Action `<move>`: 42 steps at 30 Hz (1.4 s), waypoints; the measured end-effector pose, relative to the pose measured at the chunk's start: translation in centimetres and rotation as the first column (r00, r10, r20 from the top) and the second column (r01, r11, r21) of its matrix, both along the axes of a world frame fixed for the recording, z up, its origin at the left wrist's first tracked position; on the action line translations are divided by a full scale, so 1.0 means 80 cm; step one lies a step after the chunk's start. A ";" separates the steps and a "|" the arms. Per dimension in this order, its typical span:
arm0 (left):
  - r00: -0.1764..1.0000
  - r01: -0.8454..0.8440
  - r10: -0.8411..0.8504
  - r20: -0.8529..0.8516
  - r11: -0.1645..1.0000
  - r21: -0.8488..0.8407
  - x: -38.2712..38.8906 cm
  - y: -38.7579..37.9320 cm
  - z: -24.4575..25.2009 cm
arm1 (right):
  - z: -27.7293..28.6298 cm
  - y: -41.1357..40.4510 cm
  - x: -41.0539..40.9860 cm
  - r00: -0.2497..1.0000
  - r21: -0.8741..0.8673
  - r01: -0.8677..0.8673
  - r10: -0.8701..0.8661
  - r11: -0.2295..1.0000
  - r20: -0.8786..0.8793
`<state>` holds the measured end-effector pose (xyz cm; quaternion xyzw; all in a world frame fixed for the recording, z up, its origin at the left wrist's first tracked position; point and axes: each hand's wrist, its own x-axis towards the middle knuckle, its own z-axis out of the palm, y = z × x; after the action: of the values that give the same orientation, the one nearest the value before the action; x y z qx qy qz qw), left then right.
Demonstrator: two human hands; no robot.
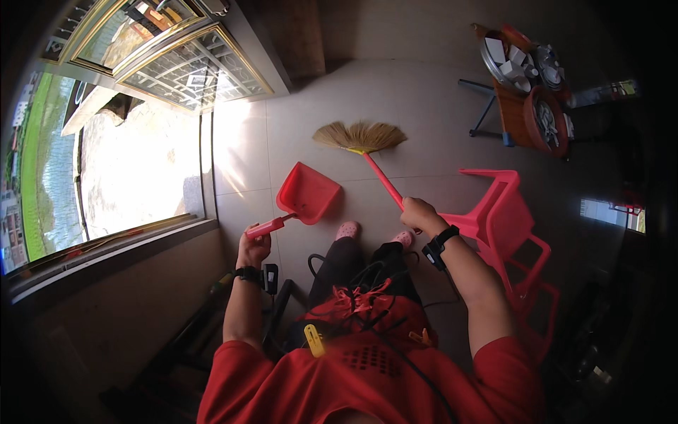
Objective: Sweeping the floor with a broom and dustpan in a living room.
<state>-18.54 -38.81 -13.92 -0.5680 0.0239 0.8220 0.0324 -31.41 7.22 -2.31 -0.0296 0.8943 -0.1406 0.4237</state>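
My left hand (255,248) is closed around the handle of a red plastic dustpan (311,192). A few dark specks lie inside its pan, which is ahead of my feet. In my right hand (419,214) is the red handle of a straw broom (362,139). The broom's wide tan bristles are fanned out on the tiled floor (328,106), farther forward than the dustpan and to its right. A gap of floor separates the bristles from the pan.
A red plastic chair (508,222) stands close by my right arm. Beyond it, a low wooden table (511,114) carries a metal tray (500,55) and a brown basin (548,122) of items. At left, a glazed door panel (196,71) borders a bright doorway (143,164).
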 end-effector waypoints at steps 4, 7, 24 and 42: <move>0.994 0.027 -0.023 -0.104 0.999 0.043 0.016 -0.012 -0.014 | 0.078 0.013 0.036 0.992 0.063 -0.063 0.056 0.996 0.109; 0.998 -0.057 0.056 0.014 0.997 0.056 0.016 -0.009 -0.012 | 0.138 0.049 0.064 0.975 0.036 0.050 -0.057 0.998 0.215; 0.994 0.042 -0.040 0.103 0.999 -0.018 0.080 -0.031 0.026 | 0.022 0.042 0.073 0.990 -0.056 0.077 -0.070 0.995 0.119; 0.996 0.018 -0.014 0.090 0.999 -0.049 0.115 -0.038 0.037 | 0.150 0.049 0.076 0.949 -0.158 0.233 -0.190 0.959 0.250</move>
<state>-9.36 -41.82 -11.00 -0.6046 0.0474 0.7947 0.0257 -25.35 11.17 9.69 0.0440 0.8195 -0.2708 0.5032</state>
